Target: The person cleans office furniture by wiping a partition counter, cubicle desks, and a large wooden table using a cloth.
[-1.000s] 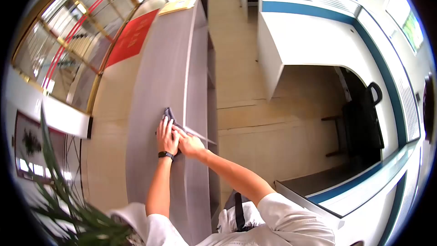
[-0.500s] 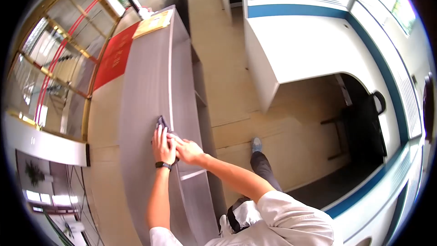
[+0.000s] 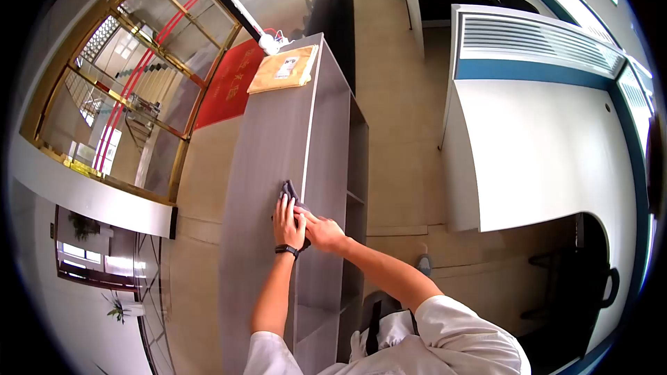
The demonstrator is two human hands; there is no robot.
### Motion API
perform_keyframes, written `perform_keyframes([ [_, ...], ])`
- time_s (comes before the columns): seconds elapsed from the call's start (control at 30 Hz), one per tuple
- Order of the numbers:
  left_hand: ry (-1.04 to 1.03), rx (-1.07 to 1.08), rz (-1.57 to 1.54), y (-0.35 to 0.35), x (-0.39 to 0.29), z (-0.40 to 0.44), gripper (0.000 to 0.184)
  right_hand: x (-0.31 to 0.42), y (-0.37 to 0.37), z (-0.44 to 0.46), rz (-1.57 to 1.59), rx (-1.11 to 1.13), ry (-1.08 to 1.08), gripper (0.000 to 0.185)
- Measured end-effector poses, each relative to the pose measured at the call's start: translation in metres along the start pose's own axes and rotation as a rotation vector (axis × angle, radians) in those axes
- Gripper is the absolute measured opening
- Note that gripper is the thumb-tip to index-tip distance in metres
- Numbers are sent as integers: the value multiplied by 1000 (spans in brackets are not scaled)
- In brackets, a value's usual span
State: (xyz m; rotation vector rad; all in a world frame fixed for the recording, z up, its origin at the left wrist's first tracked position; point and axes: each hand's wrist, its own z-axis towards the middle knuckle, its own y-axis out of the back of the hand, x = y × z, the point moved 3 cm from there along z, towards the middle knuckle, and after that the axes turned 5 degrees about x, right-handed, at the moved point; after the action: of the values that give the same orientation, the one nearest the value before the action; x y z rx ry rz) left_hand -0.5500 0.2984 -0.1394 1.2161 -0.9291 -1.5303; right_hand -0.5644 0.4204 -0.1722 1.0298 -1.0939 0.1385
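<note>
Left hand — dark cloth lies beneath it.

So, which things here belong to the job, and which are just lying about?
Part of the job:
cloth
left hand, on the cloth
right hand, close beside it
counter, under the cloth

Just about:
envelope
mat
chair

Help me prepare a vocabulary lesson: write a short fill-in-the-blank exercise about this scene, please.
1. The left hand lies flat on a dark ____.
2. The black wristband is worn on the ____ arm.
3. The floor mat is coloured ____.
4. The yellowish packet lies at the ____ end of the counter.

Missing words: cloth; left; red; far.
</note>
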Motion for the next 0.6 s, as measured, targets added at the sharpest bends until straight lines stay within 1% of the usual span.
perform_keyframes([
  [0.07,31,2,-10,-8,1,24,48,-12,15,14,40,9,-9,47],
  [0.13,12,-5,-20,-14,3,47,48,-20,35,30,83,38,-55,45],
  [0.17,33,-7,-22,-17,5,60,48,-27,41,39,82,59,-50,45],
  [0.23,7,-5,-33,-20,7,82,49,-39,51,56,94,28,-36,45],
  [0.3,0,10,-29,-24,14,106,49,-50,62,75,123,75,-41,46],
  [0.37,-11,31,-54,-25,13,133,49,-64,72,94,119,36,-34,46],
  [0.43,1,26,-58,-31,21,161,49,-84,81,113,124,78,-21,47],
  [0.5,-102,75,-80,-37,27,187,49,-101,90,131,176,15,56,48],
  [0.53,-113,90,-80,-41,31,203,49,-106,101,143,200,-115,128,45],
  [0.57,-142,101,-89,-45,35,220,49,-111,108,153,183,-104,135,45],
  [0.6,-163,110,-112,-50,38,234,48,-117,116,161,203,-102,90,44],
])
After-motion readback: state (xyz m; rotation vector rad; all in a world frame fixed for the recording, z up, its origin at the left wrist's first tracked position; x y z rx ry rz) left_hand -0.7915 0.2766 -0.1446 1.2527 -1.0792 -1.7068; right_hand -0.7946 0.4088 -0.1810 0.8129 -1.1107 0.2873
